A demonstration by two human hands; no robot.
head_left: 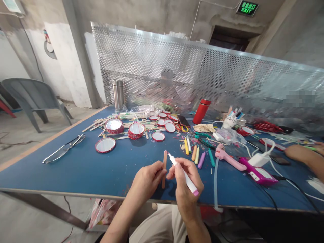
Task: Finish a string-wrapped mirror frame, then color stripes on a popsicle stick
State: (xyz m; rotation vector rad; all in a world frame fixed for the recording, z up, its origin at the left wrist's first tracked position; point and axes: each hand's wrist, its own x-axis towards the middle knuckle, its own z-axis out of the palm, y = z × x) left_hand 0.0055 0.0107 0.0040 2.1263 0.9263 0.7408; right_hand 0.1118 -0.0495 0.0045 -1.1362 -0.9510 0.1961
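Stick (164, 170) at lower centre of frame, near upright, its upper end pink. Left hand (151, 178): thumb and fingers pinched on the stick at mid-length. Right hand (186, 177): fingers closed round a white marker (184, 174), pen-fashion; tip points up and left, close to the stick's pink end. Contact between tip and stick cannot be told at this scale. Marker's rear end pink, toward lower right.

Blue table (83, 175) beneath. Right of centre, above the right hand: loose crayons (201, 160) in yellow, orange, purple and teal. Farther right, a pink glue gun (230, 158), its end at a magenta power strip (262, 173). Above centre: red-rimmed discs (158, 136), some stacked, among scattered wooden sticks (97, 125). Left of frame: metal tongs (63, 150), lying at a slant. Toward the back: steel flask (118, 94), upright; red flask (201, 111), appears tilted. Perforated screen (152, 60) behind. At right edge, another person's arm (303, 155) over the table; fingers there not clear.
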